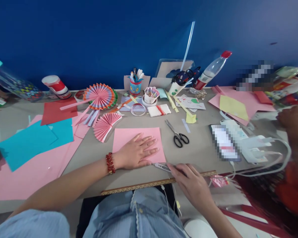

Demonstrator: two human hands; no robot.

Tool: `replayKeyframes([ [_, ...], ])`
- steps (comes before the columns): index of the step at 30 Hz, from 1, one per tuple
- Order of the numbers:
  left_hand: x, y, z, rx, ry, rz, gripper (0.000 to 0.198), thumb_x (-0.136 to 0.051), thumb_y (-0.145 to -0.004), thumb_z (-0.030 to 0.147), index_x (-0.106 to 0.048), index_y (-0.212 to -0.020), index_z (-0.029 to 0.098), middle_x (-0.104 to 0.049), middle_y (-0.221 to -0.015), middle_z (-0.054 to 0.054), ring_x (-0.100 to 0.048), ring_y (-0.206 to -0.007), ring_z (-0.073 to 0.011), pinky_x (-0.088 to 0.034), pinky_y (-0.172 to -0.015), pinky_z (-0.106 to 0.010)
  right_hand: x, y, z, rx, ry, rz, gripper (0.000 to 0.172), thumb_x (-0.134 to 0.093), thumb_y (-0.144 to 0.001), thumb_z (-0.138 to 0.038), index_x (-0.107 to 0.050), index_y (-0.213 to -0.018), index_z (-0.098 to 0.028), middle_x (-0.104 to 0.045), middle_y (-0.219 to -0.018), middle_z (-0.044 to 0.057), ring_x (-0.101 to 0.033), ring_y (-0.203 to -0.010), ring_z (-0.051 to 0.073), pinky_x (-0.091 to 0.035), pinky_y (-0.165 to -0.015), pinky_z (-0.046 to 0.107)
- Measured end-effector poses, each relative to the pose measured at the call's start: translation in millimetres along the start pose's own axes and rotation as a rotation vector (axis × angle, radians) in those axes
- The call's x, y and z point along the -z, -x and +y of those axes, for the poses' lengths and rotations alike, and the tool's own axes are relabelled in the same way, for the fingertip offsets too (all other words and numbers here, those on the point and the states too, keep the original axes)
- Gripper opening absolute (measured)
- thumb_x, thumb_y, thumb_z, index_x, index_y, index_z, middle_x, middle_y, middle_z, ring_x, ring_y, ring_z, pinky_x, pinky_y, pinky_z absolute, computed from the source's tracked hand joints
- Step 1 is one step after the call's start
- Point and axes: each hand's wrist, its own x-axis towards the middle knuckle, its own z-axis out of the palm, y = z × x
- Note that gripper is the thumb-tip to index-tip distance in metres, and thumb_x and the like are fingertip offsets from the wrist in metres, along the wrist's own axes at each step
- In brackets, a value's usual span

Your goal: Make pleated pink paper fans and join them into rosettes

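Observation:
A sheet of pink paper [124,135] lies flat on the table in front of me. My left hand [136,150] presses on it with the fingers spread, a red bead bracelet [110,163] around the wrist. Close to the sheet's lower right corner, my right hand [191,181] grips a pale utility knife [162,167], its tip pointing left by the paper's near edge. My fingers cover the knife's rear part. Scissors [178,135] with black handles lie right of the sheet, blades partly apart. A folded pink paper fan [106,125] rests at its upper left.
Blue paper [22,142] and larger pink sheets [39,172] spread across the left. Behind stand a pen cup [135,87], a tilted bottle [212,72] and a round pleated fan [99,96]. A phone [225,143] and cabled power strip [245,142] lie right, near another person's arm [294,132].

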Motion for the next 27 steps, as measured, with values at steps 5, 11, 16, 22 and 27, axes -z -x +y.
replayKeyframes([
  [5, 0.4, -0.3, -0.1, 0.011, 0.008, -0.013, 0.053, -0.035, -0.101, 0.045, -0.034, -0.151, 0.029, -0.029, -0.160, -0.008, -0.028, -0.147, -0.0278, -0.012, -0.119, -0.056, -1.7, -2.9, -3.7, -0.009, -0.007, -0.015, 0.040, -0.045, -0.094, -0.015, -0.063, -0.128, -0.024, -0.065, -0.093, 0.008, -0.058, -0.081, 0.019, -0.053, -0.074, 0.029],
  [11, -0.9, 0.2, -1.1, 0.011, 0.001, -0.027, 0.052, -0.034, -0.101, 0.044, -0.032, -0.151, 0.029, -0.027, -0.161, -0.008, -0.026, -0.148, -0.0272, -0.010, -0.120, -0.055, -4.6, -5.8, -12.4, 0.008, 0.003, -0.018, 0.039, -0.048, -0.093, -0.013, -0.064, -0.127, -0.022, -0.065, -0.093, 0.008, -0.057, -0.081, 0.019, -0.052, -0.075, 0.029],
  [16, 0.0, 0.0, -1.4, 0.001, -0.003, -0.026, 0.053, -0.033, -0.101, 0.044, -0.032, -0.152, 0.026, -0.027, -0.161, -0.010, -0.025, -0.148, -0.0284, -0.011, -0.119, -0.057, -9.0, -11.8, -25.6, -0.005, 0.002, -0.019, 0.040, -0.050, -0.092, -0.012, -0.063, -0.128, -0.022, -0.065, -0.095, 0.008, -0.057, -0.082, 0.020, -0.050, -0.073, 0.029],
  [22, -2.5, 1.0, -1.3, 0.006, 0.032, -0.061, 0.055, -0.030, -0.102, 0.043, -0.027, -0.154, 0.024, -0.021, -0.162, -0.011, -0.021, -0.149, -0.0295, -0.007, -0.119, -0.058, -10.7, -17.7, -37.1, -0.022, -0.023, -0.031, 0.041, -0.051, -0.091, -0.012, -0.062, -0.129, -0.022, -0.064, -0.095, 0.007, -0.056, -0.082, 0.020, -0.051, -0.072, 0.029],
  [27, 9.0, 1.1, -10.9, 0.042, 0.188, -0.051, 0.059, -0.029, -0.103, 0.042, -0.014, -0.157, 0.022, -0.024, -0.162, -0.007, -0.018, -0.150, -0.0198, -0.007, -0.122, -0.044, -11.4, -17.0, -38.3, -0.044, -0.049, -0.013, 0.039, -0.048, -0.093, -0.014, -0.062, -0.129, -0.022, -0.064, -0.096, 0.008, -0.056, -0.083, 0.021, -0.051, -0.075, 0.030],
])
